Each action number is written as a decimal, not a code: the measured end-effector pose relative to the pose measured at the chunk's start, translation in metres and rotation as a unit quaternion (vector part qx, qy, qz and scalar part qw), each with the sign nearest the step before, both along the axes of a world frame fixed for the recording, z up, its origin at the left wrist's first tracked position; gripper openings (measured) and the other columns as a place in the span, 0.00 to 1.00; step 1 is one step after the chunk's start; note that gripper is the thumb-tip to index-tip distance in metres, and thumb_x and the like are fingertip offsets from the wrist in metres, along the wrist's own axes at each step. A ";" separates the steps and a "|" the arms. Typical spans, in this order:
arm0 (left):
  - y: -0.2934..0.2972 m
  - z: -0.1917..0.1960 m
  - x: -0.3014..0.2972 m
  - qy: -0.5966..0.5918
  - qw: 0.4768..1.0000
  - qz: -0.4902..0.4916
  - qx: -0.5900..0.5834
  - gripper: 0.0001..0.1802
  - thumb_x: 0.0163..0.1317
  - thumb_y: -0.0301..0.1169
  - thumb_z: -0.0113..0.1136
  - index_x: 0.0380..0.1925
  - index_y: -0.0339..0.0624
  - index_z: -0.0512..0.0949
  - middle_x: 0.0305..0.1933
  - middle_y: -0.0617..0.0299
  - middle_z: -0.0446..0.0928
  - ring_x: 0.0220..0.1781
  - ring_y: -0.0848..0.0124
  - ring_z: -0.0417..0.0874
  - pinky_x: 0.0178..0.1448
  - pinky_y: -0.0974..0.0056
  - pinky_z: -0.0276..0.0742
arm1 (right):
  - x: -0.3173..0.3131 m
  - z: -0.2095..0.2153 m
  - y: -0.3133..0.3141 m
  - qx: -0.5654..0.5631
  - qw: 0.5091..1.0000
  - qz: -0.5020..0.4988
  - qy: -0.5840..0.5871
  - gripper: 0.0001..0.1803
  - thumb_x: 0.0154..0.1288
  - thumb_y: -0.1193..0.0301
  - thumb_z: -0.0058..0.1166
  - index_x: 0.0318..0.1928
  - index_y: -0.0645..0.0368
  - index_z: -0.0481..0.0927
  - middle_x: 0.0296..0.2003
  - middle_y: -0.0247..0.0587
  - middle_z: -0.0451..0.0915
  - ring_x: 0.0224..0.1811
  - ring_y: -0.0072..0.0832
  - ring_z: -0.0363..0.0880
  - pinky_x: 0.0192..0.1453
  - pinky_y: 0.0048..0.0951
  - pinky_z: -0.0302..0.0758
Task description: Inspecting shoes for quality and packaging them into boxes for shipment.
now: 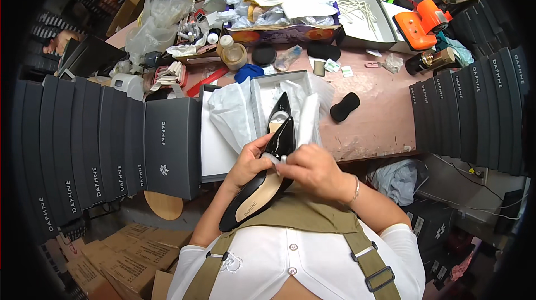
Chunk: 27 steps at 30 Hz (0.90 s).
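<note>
My left hand (244, 165) is wrapped round a glossy black pointed-toe shoe (283, 136) with a beige insole, held before my apron with its toe pointing away. My right hand (317, 172) pinches at the shoe's opening, its fingertips close by a pale strip inside; what they grip, if anything, is too small to name. Just beyond lies a second black pointed shoe (281, 111), partly hidden by the first, in an open shoebox (267, 83). White tissue paper (231, 111) spreads at the box's left, and a rolled white wrap (308, 117) rests at its right.
Dark grey shoeboxes (172, 146) stand in rows at left, with more boxes (466, 113) at right. A black oval pad (345, 106) lies on the pink table (375, 132). Farther back are a glass jar (234, 56), an orange tool (420, 25) and a cluttered carton (282, 34).
</note>
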<state>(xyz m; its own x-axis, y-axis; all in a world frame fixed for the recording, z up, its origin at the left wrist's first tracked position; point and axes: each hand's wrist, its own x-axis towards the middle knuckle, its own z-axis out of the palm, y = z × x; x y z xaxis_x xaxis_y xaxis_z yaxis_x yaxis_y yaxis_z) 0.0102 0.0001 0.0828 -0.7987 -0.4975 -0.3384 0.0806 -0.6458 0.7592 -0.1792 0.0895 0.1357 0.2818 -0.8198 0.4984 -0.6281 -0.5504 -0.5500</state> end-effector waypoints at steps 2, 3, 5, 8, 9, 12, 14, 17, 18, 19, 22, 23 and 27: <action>0.003 0.008 -0.006 0.001 1.000 -0.006 -0.010 0.33 0.53 0.23 0.59 0.63 0.34 0.66 0.56 0.60 0.75 0.55 0.73 0.78 0.61 0.68 0.72 | -0.008 0.002 -0.006 0.000 0.999 -0.054 0.005 0.09 0.52 0.74 0.61 0.37 0.56 0.82 0.28 0.36 0.75 0.30 0.34 0.74 0.32 0.32 0.71; 0.002 0.009 -0.008 0.009 0.999 -0.026 -0.025 0.33 0.54 0.20 0.55 0.63 0.31 0.65 0.57 0.60 0.74 0.57 0.74 0.75 0.62 0.69 0.69 | -0.018 -0.003 -0.023 0.000 0.995 -0.099 0.008 0.08 0.53 0.74 0.61 0.36 0.56 0.81 0.28 0.36 0.75 0.30 0.34 0.74 0.33 0.32 0.71; 0.002 0.009 -0.006 0.006 0.999 -0.029 -0.018 0.33 0.54 0.20 0.55 0.63 0.31 0.64 0.57 0.60 0.74 0.57 0.75 0.75 0.62 0.69 0.69 | -0.028 -0.008 -0.052 -0.022 0.987 -0.156 -0.015 0.07 0.53 0.74 0.59 0.34 0.56 0.80 0.29 0.37 0.75 0.30 0.37 0.74 0.33 0.33 0.71; 0.002 0.017 -0.007 -0.034 0.997 -0.029 -0.060 0.34 0.53 0.18 0.54 0.64 0.31 0.64 0.58 0.61 0.73 0.57 0.75 0.75 0.62 0.69 0.69 | -0.010 0.009 -0.022 0.023 0.998 -0.040 0.042 0.08 0.50 0.74 0.57 0.34 0.55 0.81 0.30 0.37 0.75 0.32 0.37 0.74 0.35 0.34 0.72; 0.001 0.016 -0.008 -0.031 0.997 -0.030 -0.064 0.34 0.52 0.18 0.54 0.64 0.31 0.64 0.58 0.61 0.74 0.56 0.75 0.75 0.62 0.69 0.69 | -0.006 0.007 -0.016 0.031 0.997 -0.047 0.049 0.08 0.49 0.73 0.58 0.34 0.54 0.81 0.30 0.37 0.74 0.33 0.37 0.75 0.37 0.34 0.71; 0.003 0.005 -0.012 -0.029 0.998 -0.043 -0.031 0.33 0.52 0.19 0.54 0.63 0.30 0.65 0.56 0.60 0.75 0.56 0.74 0.76 0.62 0.68 0.69 | -0.035 -0.012 -0.049 -0.020 0.983 -0.168 0.076 0.08 0.50 0.73 0.58 0.34 0.54 0.81 0.30 0.38 0.75 0.32 0.37 0.74 0.37 0.35 0.71; -0.003 0.008 -0.007 0.028 0.999 0.000 0.016 0.33 0.51 0.22 0.56 0.62 0.31 0.65 0.54 0.57 0.77 0.52 0.72 0.79 0.59 0.67 0.74 | -0.048 -0.011 -0.067 -0.032 0.973 -0.231 -0.001 0.05 0.54 0.74 0.58 0.34 0.57 0.81 0.30 0.39 0.75 0.36 0.38 0.75 0.38 0.34 0.71; -0.006 0.004 -0.004 0.152 0.980 0.093 0.084 0.30 0.51 0.25 0.56 0.58 0.31 0.67 0.48 0.54 0.78 0.47 0.67 0.82 0.53 0.65 0.80 | -0.048 -0.005 -0.048 0.068 0.964 -0.200 -0.164 0.07 0.58 0.77 0.60 0.38 0.62 0.81 0.31 0.41 0.77 0.32 0.34 0.77 0.37 0.29 0.73; -0.003 0.005 -0.005 0.167 0.969 0.132 0.124 0.28 0.52 0.24 0.55 0.56 0.31 0.68 0.46 0.53 0.78 0.45 0.65 0.83 0.51 0.64 0.81 | -0.045 -0.009 -0.040 0.093 0.960 -0.189 -0.185 0.07 0.59 0.77 0.60 0.39 0.63 0.81 0.31 0.41 0.78 0.31 0.33 0.77 0.36 0.27 0.73; -0.001 -0.001 -0.005 0.166 0.968 0.127 0.135 0.33 0.53 0.28 0.59 0.60 0.34 0.64 0.46 0.54 0.77 0.45 0.65 0.82 0.51 0.63 0.81 | -0.042 -0.012 -0.032 0.121 0.955 -0.180 -0.201 0.07 0.59 0.78 0.60 0.40 0.64 0.81 0.31 0.41 0.78 0.30 0.31 0.77 0.35 0.25 0.73; 0.005 -0.021 -0.001 0.174 0.960 0.139 0.171 0.42 0.54 0.33 0.63 0.68 0.40 0.56 0.49 0.55 0.75 0.47 0.63 0.81 0.53 0.60 0.80 | -0.031 -0.020 -0.018 0.150 0.941 -0.174 -0.250 0.07 0.60 0.78 0.59 0.40 0.64 0.81 0.32 0.41 0.79 0.30 0.27 0.77 0.36 0.24 0.73; 0.009 -0.025 -0.002 0.182 0.953 0.151 0.189 0.42 0.54 0.33 0.63 0.68 0.40 0.55 0.50 0.54 0.75 0.47 0.62 0.81 0.53 0.60 0.80 | -0.025 -0.018 -0.014 0.164 0.932 -0.172 -0.274 0.06 0.59 0.79 0.60 0.38 0.65 0.81 0.31 0.40 0.79 0.32 0.27 0.76 0.38 0.25 0.72; 0.014 -0.024 -0.001 0.178 0.949 0.161 0.207 0.44 0.54 0.33 0.63 0.70 0.42 0.53 0.52 0.54 0.74 0.48 0.62 0.80 0.54 0.60 0.79 | -0.015 -0.011 -0.002 0.142 0.946 -0.126 -0.263 0.07 0.57 0.80 0.60 0.38 0.63 0.82 0.32 0.40 0.78 0.34 0.32 0.77 0.38 0.27 0.73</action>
<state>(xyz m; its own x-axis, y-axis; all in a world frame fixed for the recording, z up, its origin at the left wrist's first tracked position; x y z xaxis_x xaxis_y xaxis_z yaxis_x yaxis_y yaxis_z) 0.0090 0.0143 0.0586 -0.7287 -0.6178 -0.2956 0.5270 -0.7815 0.3339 -0.1940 0.0876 0.1252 -0.1659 -0.9497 0.2656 -0.3190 -0.2032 -0.9257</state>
